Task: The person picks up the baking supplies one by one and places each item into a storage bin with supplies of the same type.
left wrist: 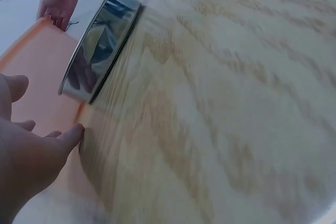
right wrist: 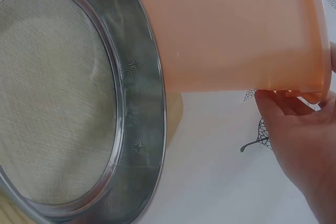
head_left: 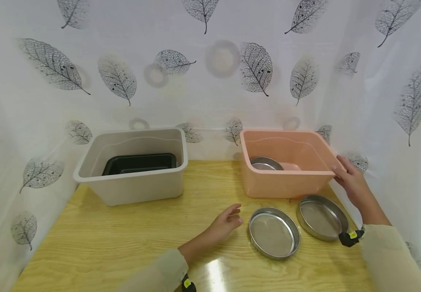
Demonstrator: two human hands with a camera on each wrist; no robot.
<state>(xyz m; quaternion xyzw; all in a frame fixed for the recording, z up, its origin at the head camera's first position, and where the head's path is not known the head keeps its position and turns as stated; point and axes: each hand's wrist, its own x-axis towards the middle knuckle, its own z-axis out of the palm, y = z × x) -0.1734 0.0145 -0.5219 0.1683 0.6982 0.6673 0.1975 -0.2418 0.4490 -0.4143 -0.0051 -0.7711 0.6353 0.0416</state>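
My right hand [head_left: 352,184] holds the right-hand rim of a pink plastic bin [head_left: 283,184], its fingers tucked under the edge in the right wrist view. Two round metal sieves with fine mesh bottoms lie on the table before the bin. The right sieve [head_left: 323,217] is close to the bin's front, below my right wrist; the left sieve [head_left: 274,233] is nearer to me. Left of that one, my left hand [head_left: 225,223] is over the table with loosely bent fingers and nothing in them. Inside the bin, a third round metal piece [head_left: 266,164] is partly hidden by the wall.
A light grey bin [head_left: 144,188] stands at the back left with a black tray [head_left: 141,163] in it. Under everything is a yellow wood-grain table [head_left: 122,243]. A white curtain [head_left: 210,101] with leaf prints hangs behind and at both sides.
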